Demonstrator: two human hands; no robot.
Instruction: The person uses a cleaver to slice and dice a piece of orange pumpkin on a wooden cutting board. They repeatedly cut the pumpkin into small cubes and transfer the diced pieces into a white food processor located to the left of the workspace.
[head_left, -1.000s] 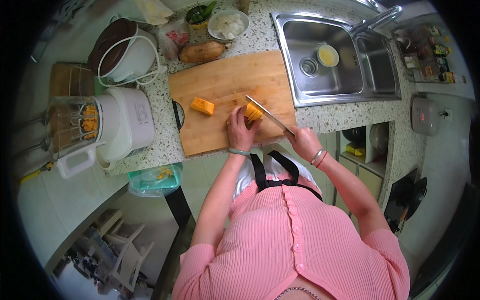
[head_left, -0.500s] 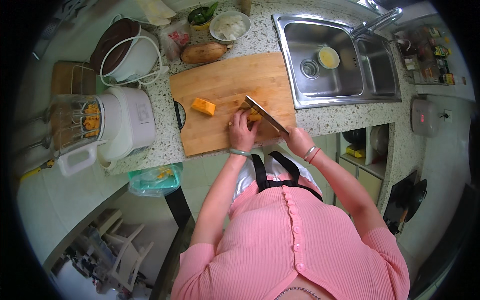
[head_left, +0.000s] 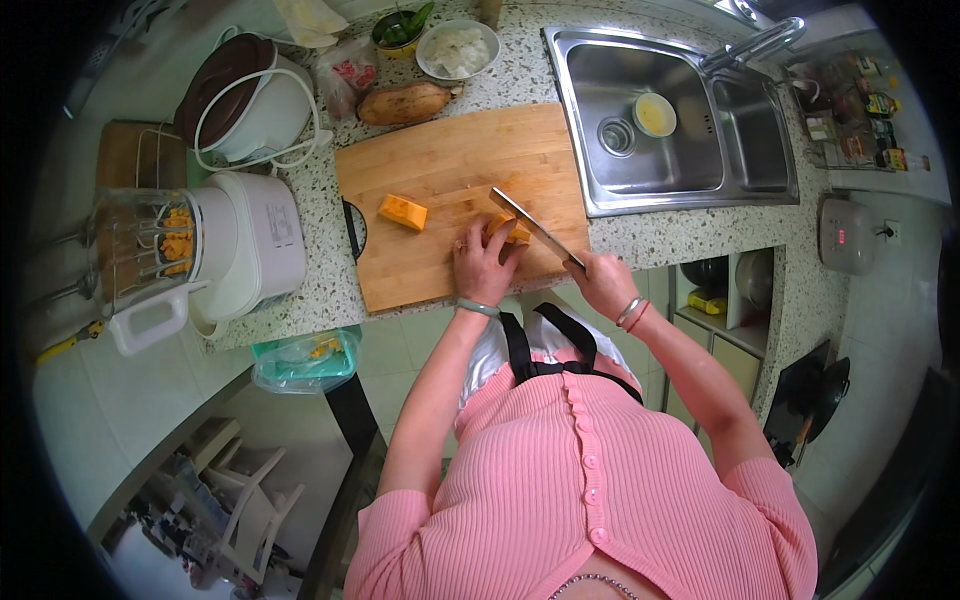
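Hands number two: the left hand (head_left: 483,262) presses curled fingers on one cut orange piece (head_left: 515,233), its slices too covered to count; the right hand (head_left: 604,283) grips one knife (head_left: 537,226), blade just beside that piece. One orange block (head_left: 403,212) lies apart, leftward. Both rest on one board (head_left: 450,165) on the table (head_left: 322,240). Beyond lie one tuber (head_left: 404,103), one bag (head_left: 350,75), and two bowls, white (head_left: 458,76) and yellow (head_left: 401,50).
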